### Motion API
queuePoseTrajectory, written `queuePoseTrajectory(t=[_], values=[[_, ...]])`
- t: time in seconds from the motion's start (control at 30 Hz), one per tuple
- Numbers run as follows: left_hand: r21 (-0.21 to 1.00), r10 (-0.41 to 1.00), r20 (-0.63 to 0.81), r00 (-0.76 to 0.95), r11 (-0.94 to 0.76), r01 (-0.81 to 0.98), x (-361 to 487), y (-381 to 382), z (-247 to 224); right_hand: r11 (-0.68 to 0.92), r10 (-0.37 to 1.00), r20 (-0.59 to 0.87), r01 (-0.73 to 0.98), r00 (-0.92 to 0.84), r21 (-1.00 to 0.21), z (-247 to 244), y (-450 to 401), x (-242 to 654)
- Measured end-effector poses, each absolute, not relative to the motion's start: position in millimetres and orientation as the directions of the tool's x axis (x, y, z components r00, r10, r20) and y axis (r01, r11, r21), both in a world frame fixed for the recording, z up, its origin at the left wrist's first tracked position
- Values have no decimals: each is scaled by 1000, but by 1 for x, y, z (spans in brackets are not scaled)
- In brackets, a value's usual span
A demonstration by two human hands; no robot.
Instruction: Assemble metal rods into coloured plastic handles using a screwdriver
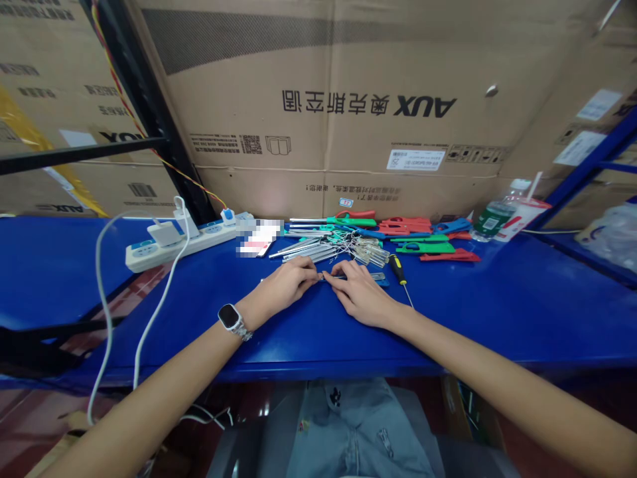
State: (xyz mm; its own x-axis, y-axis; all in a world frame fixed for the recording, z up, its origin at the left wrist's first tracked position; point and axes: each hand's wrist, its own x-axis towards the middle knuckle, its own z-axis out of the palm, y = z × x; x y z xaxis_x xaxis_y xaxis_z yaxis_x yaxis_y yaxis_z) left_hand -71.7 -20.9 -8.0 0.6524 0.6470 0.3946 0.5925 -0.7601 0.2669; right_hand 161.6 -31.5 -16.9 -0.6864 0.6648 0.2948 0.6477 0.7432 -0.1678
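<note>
Close together at the middle of the blue table, my left hand (291, 287) and my right hand (362, 293) are both closed, fingertips pinched on a partly built long-nozzle lighter (379, 277). Its clear tank and a bit of blue casing stick out to the right of my right hand; most of the rest is covered by my fingers. Just beyond my hands lies a pile of metal lighter tubes (311, 249) with thin wires and clear tanks (371, 251). A yellow-and-black screwdriver (397, 269) rests right of my right hand.
Red casings (405, 226) and green casings (425, 247) lie at the back right, near a bottle (492, 216) and a cup (522, 216). A power strip (199, 239) with white cables and a phone (261, 239) are at left. A large carton (348, 153) stands behind.
</note>
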Motion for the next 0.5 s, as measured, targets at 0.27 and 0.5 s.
queuePoseTrajectory(t=[0.27, 0.5], values=[[208, 651, 372, 662, -753, 624, -64, -21, -4, 701, 711, 325, 665, -624, -257, -17, -31, 161], [250, 653, 466, 597, -744, 619, -56, -15, 17, 690, 708, 489, 645, -509, -329, -4, -14, 183]])
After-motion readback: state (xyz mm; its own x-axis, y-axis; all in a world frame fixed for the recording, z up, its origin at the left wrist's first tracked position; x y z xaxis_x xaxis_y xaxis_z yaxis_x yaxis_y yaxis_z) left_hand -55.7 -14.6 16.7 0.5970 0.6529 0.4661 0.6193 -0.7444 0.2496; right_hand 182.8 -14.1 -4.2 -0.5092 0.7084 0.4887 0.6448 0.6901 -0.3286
